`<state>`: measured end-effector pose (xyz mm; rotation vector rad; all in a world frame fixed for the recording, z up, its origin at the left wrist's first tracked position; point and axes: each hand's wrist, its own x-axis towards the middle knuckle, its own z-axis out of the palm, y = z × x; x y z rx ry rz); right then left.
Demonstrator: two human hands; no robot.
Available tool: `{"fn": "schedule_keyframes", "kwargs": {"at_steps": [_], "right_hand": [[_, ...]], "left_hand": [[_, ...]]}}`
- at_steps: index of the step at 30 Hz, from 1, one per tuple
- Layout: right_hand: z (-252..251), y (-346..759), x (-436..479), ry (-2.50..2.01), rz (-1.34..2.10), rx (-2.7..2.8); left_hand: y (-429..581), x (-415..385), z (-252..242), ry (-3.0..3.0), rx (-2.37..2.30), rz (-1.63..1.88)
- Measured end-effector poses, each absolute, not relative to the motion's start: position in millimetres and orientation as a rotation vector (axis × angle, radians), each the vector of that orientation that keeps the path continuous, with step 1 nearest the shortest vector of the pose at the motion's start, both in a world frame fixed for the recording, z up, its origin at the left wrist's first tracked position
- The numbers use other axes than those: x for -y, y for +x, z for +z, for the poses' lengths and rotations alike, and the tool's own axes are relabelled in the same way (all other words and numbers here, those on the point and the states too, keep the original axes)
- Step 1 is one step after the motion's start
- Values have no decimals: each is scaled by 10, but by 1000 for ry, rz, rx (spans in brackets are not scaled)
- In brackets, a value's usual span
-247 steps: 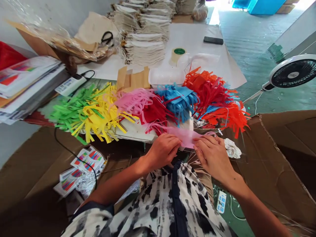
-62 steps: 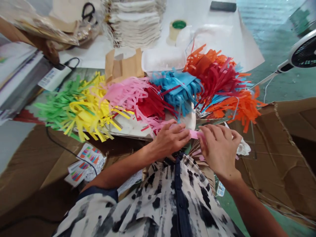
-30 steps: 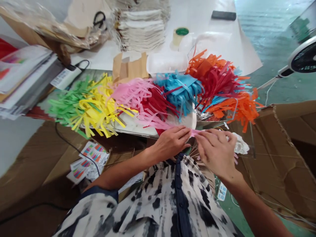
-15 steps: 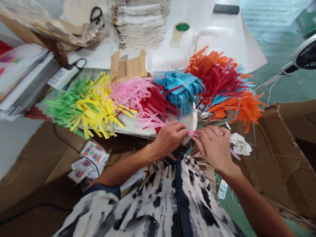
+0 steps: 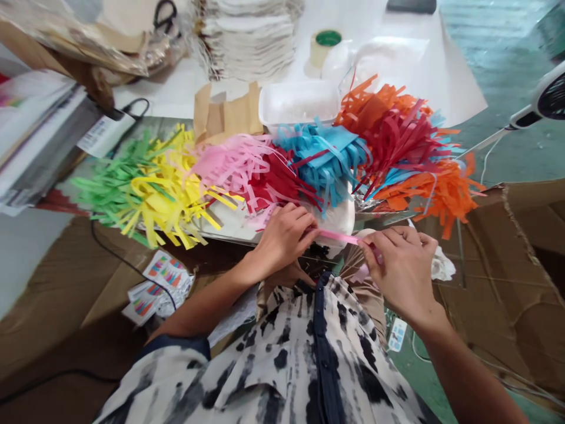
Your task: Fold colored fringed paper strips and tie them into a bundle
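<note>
A pink paper strip (image 5: 339, 236) is stretched between my hands, just above the table's front edge. My left hand (image 5: 286, 234) pinches one end, with its fingers closed. The other end runs into my right hand (image 5: 399, 265), whose thumb and fingers are closed on it. Behind my left hand lies a pink fringed paper bundle (image 5: 236, 162), partly mixed with a dark red fringed bundle (image 5: 276, 179). A blue fringed bundle (image 5: 324, 153) lies beyond the strip. Crumpled white tissue (image 5: 442, 265) shows beside my right hand, partly hidden by it.
Yellow (image 5: 172, 191) and green (image 5: 117, 179) fringed bundles lie at the left; orange fringes (image 5: 445, 191) lie at the right. Behind them are a white tray (image 5: 300, 103), a tape roll (image 5: 325, 47) and scissors (image 5: 165, 17). A small fan (image 5: 551, 97) stands far right, above cardboard (image 5: 507, 282).
My hands have moved apart, the left one leftward and the right one rightward. More of the pink strip now shows between them. The camera view has shifted slightly.
</note>
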<state>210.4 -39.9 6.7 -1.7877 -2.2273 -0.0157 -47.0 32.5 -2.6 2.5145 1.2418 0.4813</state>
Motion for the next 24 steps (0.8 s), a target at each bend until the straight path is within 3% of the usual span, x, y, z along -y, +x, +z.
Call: {"fn": "schedule_keyframes", "kwargs": {"at_steps": [13,19,24], "right_hand": [[92,2046,321,-1883,-75,2183],[12,2023,429,-1607,-170,2298],[-64,2269,541,-1619,-258,2298]], "left_hand": [[-308,-299,23,2616,-1441,488],[-245,-178,-66,2934,-948,632],[-469,-169,-131,2850,-1067,683]]}}
